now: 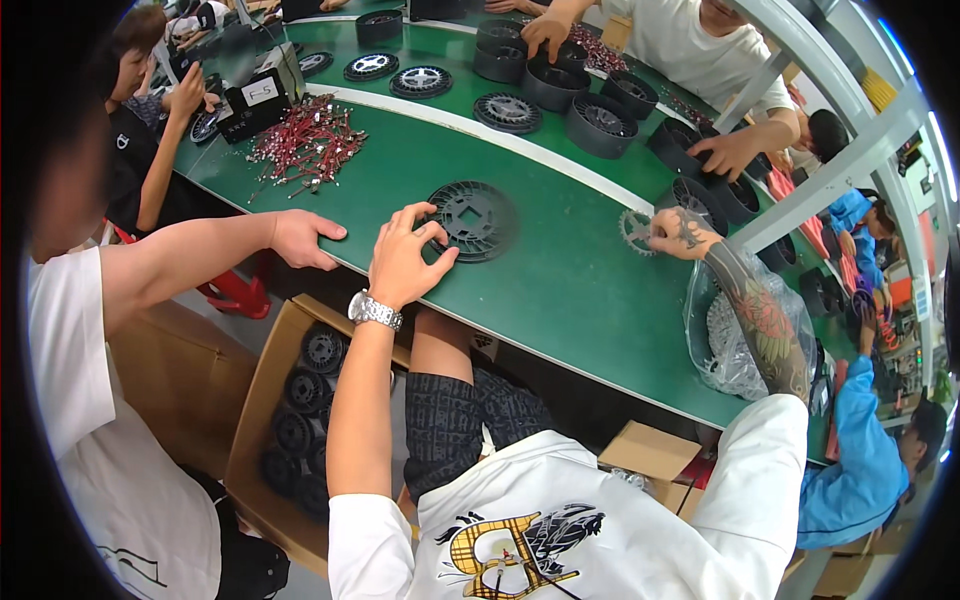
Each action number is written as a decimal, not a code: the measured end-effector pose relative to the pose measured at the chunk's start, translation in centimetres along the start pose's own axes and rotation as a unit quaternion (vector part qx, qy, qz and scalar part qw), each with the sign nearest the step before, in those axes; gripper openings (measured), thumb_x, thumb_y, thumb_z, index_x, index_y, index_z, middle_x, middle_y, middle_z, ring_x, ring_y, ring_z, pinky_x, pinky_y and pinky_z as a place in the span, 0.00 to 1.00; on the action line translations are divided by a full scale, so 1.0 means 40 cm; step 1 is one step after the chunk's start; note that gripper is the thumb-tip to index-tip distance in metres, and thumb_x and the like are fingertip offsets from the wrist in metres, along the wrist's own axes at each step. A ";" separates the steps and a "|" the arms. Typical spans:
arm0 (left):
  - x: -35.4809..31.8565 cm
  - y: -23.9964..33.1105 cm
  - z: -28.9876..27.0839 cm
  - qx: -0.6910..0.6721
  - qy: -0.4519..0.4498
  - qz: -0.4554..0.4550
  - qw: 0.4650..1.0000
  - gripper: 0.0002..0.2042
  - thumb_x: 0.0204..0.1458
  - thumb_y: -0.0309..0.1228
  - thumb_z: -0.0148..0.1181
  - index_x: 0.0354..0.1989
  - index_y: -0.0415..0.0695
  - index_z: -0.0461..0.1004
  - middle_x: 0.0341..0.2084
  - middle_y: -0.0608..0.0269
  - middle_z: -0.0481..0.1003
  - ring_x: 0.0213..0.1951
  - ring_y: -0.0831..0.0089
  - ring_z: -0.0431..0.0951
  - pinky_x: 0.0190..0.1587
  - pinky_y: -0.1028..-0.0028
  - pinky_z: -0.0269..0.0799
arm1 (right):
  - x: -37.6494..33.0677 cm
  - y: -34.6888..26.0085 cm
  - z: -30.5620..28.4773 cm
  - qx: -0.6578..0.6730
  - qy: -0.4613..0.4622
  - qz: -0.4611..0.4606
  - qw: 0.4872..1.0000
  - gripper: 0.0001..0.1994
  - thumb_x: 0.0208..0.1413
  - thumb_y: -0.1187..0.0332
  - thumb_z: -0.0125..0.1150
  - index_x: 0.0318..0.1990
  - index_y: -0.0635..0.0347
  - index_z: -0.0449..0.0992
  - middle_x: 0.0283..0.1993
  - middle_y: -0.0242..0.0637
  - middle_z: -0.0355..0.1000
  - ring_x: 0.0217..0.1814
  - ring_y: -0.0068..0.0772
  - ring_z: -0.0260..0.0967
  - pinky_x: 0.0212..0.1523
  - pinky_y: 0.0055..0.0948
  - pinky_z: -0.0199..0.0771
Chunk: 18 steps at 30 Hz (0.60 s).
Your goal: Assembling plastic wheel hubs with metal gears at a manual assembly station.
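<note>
A black finned disc [472,214] with a square centre hole lies on the green bench, its right edge smeared. My left hand [402,258] is at its left rim, fingers curved and spread, with fingertips at the edge; whether they touch it is hard to tell. Further right, my right hand [682,236] pinches a grey, see-through toothed ring [635,232] near the white strip. Below my right forearm sits a clear plastic bag [708,335] holding similar pale rings.
A pile of red wires [308,145] lies at the left of the green bench [560,300]. Black drums [600,128] and flat discs [420,82] stand beyond the white strip [500,135]. A co-worker's hand [300,240] reaches in from the left. An open carton [245,440] holds black wheels below.
</note>
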<state>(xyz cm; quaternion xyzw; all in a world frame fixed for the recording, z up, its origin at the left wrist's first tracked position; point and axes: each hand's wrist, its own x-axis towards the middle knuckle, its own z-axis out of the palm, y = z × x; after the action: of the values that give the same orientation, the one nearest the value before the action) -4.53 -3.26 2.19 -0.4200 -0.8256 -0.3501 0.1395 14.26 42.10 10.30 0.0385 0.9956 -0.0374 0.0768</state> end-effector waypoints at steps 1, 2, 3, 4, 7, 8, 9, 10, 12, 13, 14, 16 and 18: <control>0.004 0.000 0.004 -0.007 0.000 0.000 1.000 0.09 0.49 0.38 0.70 0.31 0.48 0.79 0.56 0.61 0.75 0.59 0.58 0.72 0.60 0.59 0.67 | -0.011 0.031 0.026 0.011 0.063 -0.023 0.998 0.11 0.55 0.61 0.67 0.33 0.60 0.78 0.33 0.46 0.74 0.40 0.49 0.76 0.41 0.44 0.75; 0.003 -0.005 0.004 -0.010 0.002 -0.004 1.000 0.09 0.48 0.38 0.70 0.31 0.48 0.80 0.54 0.62 0.75 0.57 0.58 0.73 0.59 0.59 0.68 | -0.009 0.029 0.036 -0.006 0.088 -0.037 0.995 0.13 0.55 0.59 0.69 0.34 0.60 0.79 0.33 0.45 0.75 0.39 0.49 0.76 0.40 0.44 0.76; 0.001 -0.008 0.004 -0.008 0.003 -0.003 1.000 0.09 0.48 0.38 0.70 0.31 0.48 0.80 0.54 0.62 0.75 0.57 0.58 0.73 0.59 0.59 0.68 | -0.011 0.028 0.042 -0.006 0.089 -0.038 0.995 0.13 0.55 0.59 0.69 0.34 0.60 0.79 0.33 0.45 0.75 0.39 0.49 0.76 0.40 0.44 0.76; -0.001 -0.009 0.005 -0.009 0.004 -0.002 1.000 0.09 0.49 0.38 0.70 0.32 0.48 0.80 0.54 0.62 0.75 0.57 0.59 0.73 0.59 0.59 0.68 | -0.013 0.025 0.052 -0.012 0.094 -0.024 0.995 0.14 0.55 0.57 0.69 0.34 0.60 0.79 0.34 0.45 0.75 0.38 0.49 0.76 0.40 0.44 0.76; -0.017 -0.015 0.008 -0.006 0.005 -0.009 1.000 0.08 0.49 0.38 0.70 0.32 0.49 0.80 0.54 0.62 0.75 0.57 0.59 0.73 0.58 0.60 0.68 | -0.017 -0.068 0.048 -0.005 0.060 0.020 0.998 0.17 0.55 0.53 0.71 0.36 0.59 0.79 0.36 0.44 0.75 0.39 0.49 0.76 0.40 0.44 0.76; -0.022 -0.013 0.005 -0.007 0.005 -0.013 1.000 0.08 0.49 0.38 0.70 0.32 0.49 0.81 0.54 0.62 0.75 0.57 0.59 0.73 0.58 0.60 0.68 | -0.036 -0.120 0.046 -0.005 0.092 -0.004 0.996 0.17 0.55 0.54 0.72 0.35 0.61 0.79 0.35 0.45 0.75 0.39 0.49 0.76 0.39 0.44 0.75; -0.023 -0.011 0.005 -0.007 0.005 -0.013 1.000 0.08 0.49 0.38 0.70 0.32 0.49 0.81 0.54 0.62 0.75 0.57 0.59 0.73 0.58 0.60 0.68 | -0.056 -0.146 0.050 -0.005 0.124 -0.025 0.992 0.17 0.55 0.56 0.72 0.34 0.63 0.79 0.35 0.45 0.75 0.39 0.49 0.76 0.39 0.43 0.74; -0.024 -0.010 0.005 -0.008 0.007 -0.013 1.000 0.08 0.49 0.38 0.70 0.32 0.49 0.81 0.54 0.62 0.75 0.57 0.59 0.73 0.58 0.60 0.68 | -0.059 -0.143 0.068 0.010 0.125 -0.035 0.992 0.15 0.56 0.59 0.71 0.35 0.63 0.79 0.37 0.46 0.75 0.38 0.50 0.76 0.39 0.43 0.74; -0.007 -0.002 0.004 -0.013 0.008 -0.005 1.000 0.08 0.49 0.38 0.70 0.32 0.49 0.81 0.54 0.62 0.75 0.57 0.59 0.73 0.58 0.60 0.68 | -0.050 -0.094 0.090 0.032 0.125 -0.033 0.991 0.13 0.58 0.59 0.69 0.36 0.61 0.78 0.39 0.44 0.75 0.40 0.51 0.76 0.40 0.45 0.74; -0.003 -0.001 0.009 -0.012 0.006 -0.003 1.000 0.08 0.49 0.38 0.69 0.33 0.49 0.81 0.54 0.62 0.75 0.57 0.59 0.73 0.58 0.60 0.68 | -0.053 -0.067 0.106 0.056 0.123 -0.033 0.990 0.12 0.59 0.60 0.68 0.38 0.60 0.78 0.41 0.43 0.75 0.41 0.52 0.76 0.40 0.47 0.74; -0.006 -0.004 0.004 -0.005 0.005 -0.005 1.000 0.08 0.49 0.37 0.69 0.33 0.49 0.81 0.54 0.62 0.76 0.57 0.59 0.73 0.58 0.60 0.68 | -0.047 -0.073 0.104 0.059 0.122 -0.036 0.990 0.12 0.59 0.60 0.68 0.38 0.60 0.78 0.41 0.43 0.75 0.41 0.52 0.76 0.40 0.47 0.74; -0.011 -0.009 -0.003 -0.002 0.001 -0.006 1.000 0.08 0.49 0.37 0.69 0.33 0.48 0.80 0.54 0.62 0.75 0.57 0.58 0.74 0.58 0.59 0.68 | -0.042 -0.082 0.096 0.054 0.155 -0.074 0.984 0.10 0.61 0.64 0.64 0.39 0.63 0.77 0.42 0.45 0.74 0.42 0.52 0.75 0.41 0.45 0.74; -0.014 -0.012 -0.003 -0.007 -0.001 -0.005 1.000 0.08 0.50 0.36 0.68 0.34 0.48 0.80 0.55 0.63 0.75 0.56 0.58 0.74 0.59 0.59 0.67 | -0.033 -0.108 0.043 0.085 0.156 -0.069 0.982 0.10 0.62 0.66 0.63 0.40 0.65 0.76 0.41 0.46 0.74 0.43 0.49 0.75 0.43 0.42 0.74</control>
<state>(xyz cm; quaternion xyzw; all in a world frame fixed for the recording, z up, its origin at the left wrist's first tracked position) -4.56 -3.87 1.77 -0.4170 -0.8253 -0.3564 0.1341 15.47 37.59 9.09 -0.0180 0.9888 -0.1208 -0.0859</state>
